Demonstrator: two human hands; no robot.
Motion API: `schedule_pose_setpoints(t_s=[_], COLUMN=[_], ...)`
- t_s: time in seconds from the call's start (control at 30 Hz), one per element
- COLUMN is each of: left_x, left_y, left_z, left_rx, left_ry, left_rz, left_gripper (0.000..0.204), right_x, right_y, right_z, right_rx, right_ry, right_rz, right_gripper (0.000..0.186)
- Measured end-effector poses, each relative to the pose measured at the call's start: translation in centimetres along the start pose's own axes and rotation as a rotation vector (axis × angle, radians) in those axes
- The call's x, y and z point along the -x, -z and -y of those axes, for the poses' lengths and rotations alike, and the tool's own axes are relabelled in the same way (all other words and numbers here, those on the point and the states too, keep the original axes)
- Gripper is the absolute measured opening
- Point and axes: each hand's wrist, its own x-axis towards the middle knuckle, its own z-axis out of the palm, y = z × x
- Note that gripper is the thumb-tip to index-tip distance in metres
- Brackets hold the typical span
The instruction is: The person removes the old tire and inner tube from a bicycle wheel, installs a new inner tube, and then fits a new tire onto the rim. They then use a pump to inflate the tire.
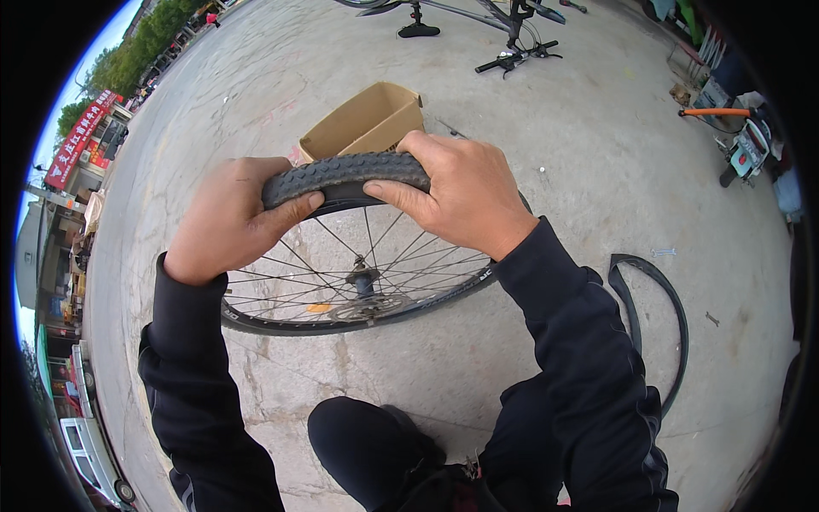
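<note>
A bicycle wheel with a knobby black tire (pixel 345 173) stands tilted in front of me, its spokes and hub (pixel 363 277) showing below my hands. My left hand (pixel 235 213) grips the tire at its upper left, thumb on the near sidewall. On the upper right, my right hand (pixel 456 192) is closed round the same tire, thumb pressed against its near side and fingers over the tread. Both thumbs point toward each other with a short stretch of tire between them. The fingers behind the tire are mostly hidden.
Behind the wheel sits an open cardboard box (pixel 367 124). A black inner tube (pixel 674 307) lies at right near a wrench (pixel 663 252) and another small tool (pixel 712 319). An upturned bicycle (pixel 512 34) stands farther off. An orange-handled pump-like item (pixel 717 112) is at far right.
</note>
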Motion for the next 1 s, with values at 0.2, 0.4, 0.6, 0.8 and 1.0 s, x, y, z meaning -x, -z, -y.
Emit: schedule_pose_setpoints(t_s=[0.2,0.4,0.6,0.8,1.0], left_x=[-0.4,-0.6,0.3,0.6,0.0], left_y=[-2.2,-3.6,-3.0,-0.3,-2.2], left_z=[-0.2,1.1,3.2,2.6,2.4], left_rx=[0.035,0.042,0.253,0.016,0.046], left_ry=[-0.094,0.043,0.096,-0.008,-0.107], left_rz=[-0.122,-0.195,-0.179,-0.023,-0.101], left_gripper=[0.035,0.037,0.041,0.039,0.036], right_x=[0.6,-0.5,0.4,2.1,2.1], right_y=[-1.1,-1.4,-0.2,-1.2,-3.2], right_z=[-0.2,0.2,-1.6,-1.9,-0.5], right_rx=[0.075,0.088,-0.117,-0.137,0.016], right_ry=[-0.069,-0.142,-0.059,-0.123,-0.019], right_rz=[0.002,0.066,0.038,0.048,-0.113], right_gripper=[0.054,0.052,0.06,0.073,0.068])
